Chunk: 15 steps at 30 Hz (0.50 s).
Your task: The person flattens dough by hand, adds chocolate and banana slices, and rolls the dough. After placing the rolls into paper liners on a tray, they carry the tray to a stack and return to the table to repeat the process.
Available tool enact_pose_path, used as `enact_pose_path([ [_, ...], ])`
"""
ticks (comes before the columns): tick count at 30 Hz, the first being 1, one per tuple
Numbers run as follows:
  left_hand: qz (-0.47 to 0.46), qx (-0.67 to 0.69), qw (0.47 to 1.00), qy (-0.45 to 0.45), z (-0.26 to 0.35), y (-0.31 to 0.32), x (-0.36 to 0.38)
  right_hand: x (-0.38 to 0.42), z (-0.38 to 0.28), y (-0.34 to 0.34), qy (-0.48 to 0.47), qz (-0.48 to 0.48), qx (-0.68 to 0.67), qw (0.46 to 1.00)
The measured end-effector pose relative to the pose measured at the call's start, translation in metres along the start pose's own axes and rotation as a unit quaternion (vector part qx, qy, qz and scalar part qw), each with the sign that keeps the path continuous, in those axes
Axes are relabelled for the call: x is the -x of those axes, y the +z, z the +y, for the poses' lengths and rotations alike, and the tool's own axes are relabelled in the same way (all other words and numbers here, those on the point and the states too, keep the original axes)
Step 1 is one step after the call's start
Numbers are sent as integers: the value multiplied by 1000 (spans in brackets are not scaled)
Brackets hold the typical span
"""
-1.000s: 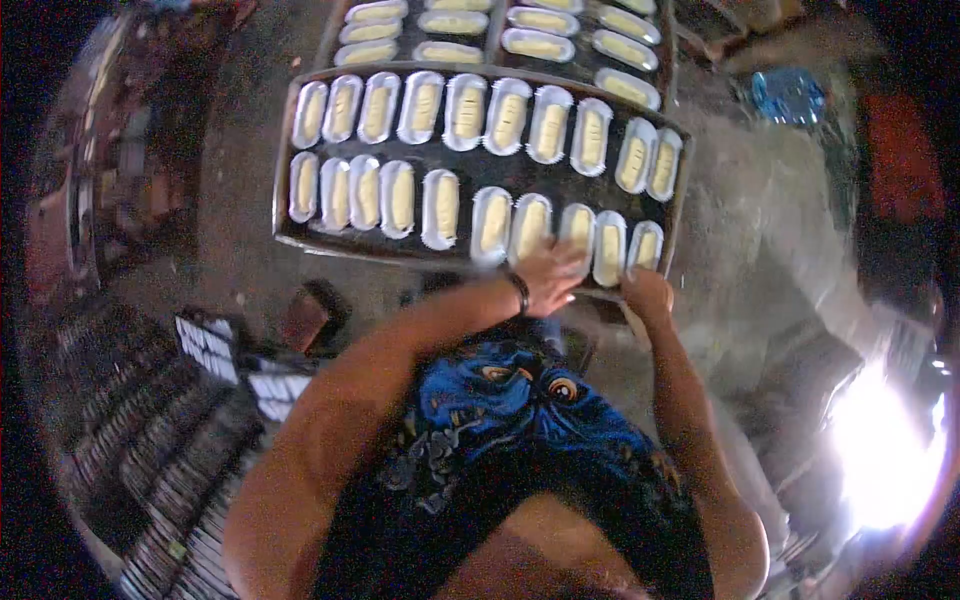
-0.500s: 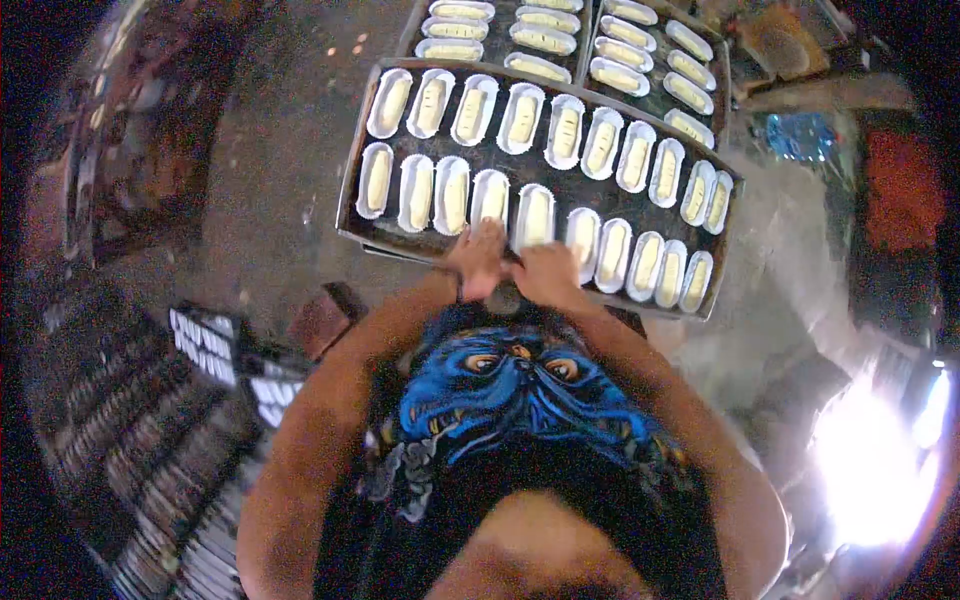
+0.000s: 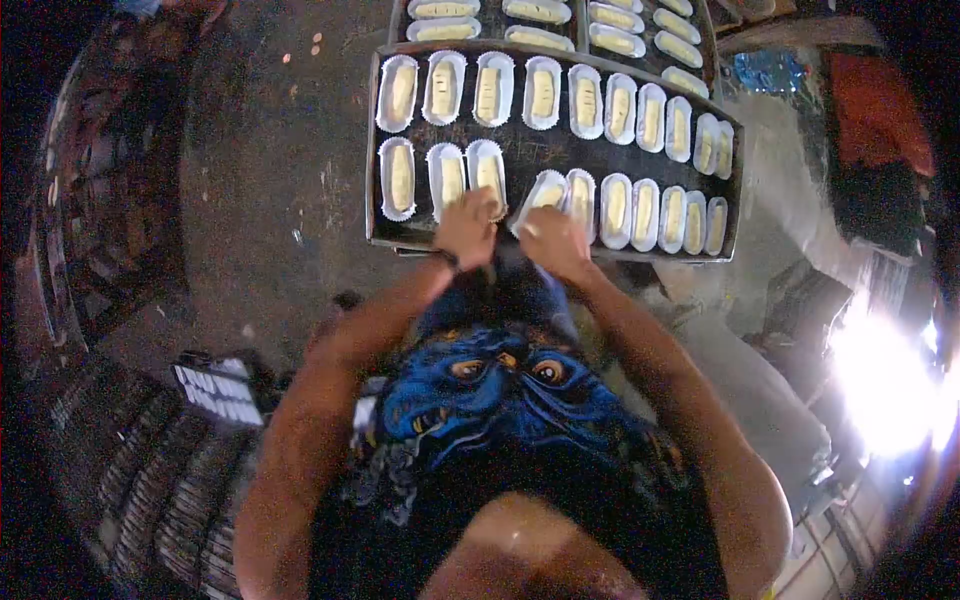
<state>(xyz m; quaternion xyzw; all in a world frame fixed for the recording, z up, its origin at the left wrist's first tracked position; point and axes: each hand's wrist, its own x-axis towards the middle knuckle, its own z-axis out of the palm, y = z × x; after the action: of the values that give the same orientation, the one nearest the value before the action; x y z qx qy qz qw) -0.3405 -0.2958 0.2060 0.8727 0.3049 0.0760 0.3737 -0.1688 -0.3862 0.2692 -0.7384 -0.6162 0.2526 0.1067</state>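
Observation:
Pale, elongated dough pieces in white fluted paper cases lie in two rows on a dark metal tray [image 3: 540,152]. My left hand [image 3: 467,228] is over the near row, its closed fingers on the lower end of the third paper case [image 3: 487,165] from the left. Just right of it, across a gap in the row, my right hand [image 3: 556,243] has its fingers curled on the lower end of a tilted paper case [image 3: 548,190]. Another paper case [image 3: 580,200] stands close against that one, partly behind my right hand. Many of the dough pieces in the far row show short cuts on top.
More trays [image 3: 560,45] of dough in paper cases adjoin the far side. A blue plastic bundle [image 3: 768,73] lies to the right, near a red surface [image 3: 872,110]. Stacked dark trays [image 3: 150,500] fill the lower left. Bright light glares at the right.
The tray sits higher and straighter in view. A gap now shows between the third and fourth cases of the near row; the fourth is tilted under my right hand. My left hand is now at the third case.

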Motion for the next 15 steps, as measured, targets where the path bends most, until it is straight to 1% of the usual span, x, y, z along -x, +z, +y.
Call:
enact_pose_path([
  [1, 1, -30, 1000, -7, -4, -14, -3, -2, -4, 1, 53, -18, 29, 998],
  [3, 11, -113, 994, -3, -12, -22, -4, -9, -11, 1, 157, -48, 85, 983],
  [4, 12, -156, 988, 2, -15, -25, -5, -10, 3, 13, 184, -37, 90, 978],
  [5, 25, -183, 983, 13, -20, -22, -8, -11, 15, 25, 154, -4, 88, 984],
  [7, 52, -230, 971, 35, -23, -13, -19, -12, 18, 21, 95, 61, 89, 990],
  [8, 2, -269, 963, 17, -25, -9, -25, -12, 19, 20, 92, 9, 101, 991],
  [11, -92, -244, 965, -6, -15, -10, -44, -13, 31, 27, 30, -18, 156, 987],
  [12, -146, -283, 948, -19, -11, -7, -49, -11, 26, 17, 32, -41, 169, 984],
  [15, -108, -308, 945, 27, -27, 14, -45, -4, 48, 12, -101, -32, 209, 972],
])
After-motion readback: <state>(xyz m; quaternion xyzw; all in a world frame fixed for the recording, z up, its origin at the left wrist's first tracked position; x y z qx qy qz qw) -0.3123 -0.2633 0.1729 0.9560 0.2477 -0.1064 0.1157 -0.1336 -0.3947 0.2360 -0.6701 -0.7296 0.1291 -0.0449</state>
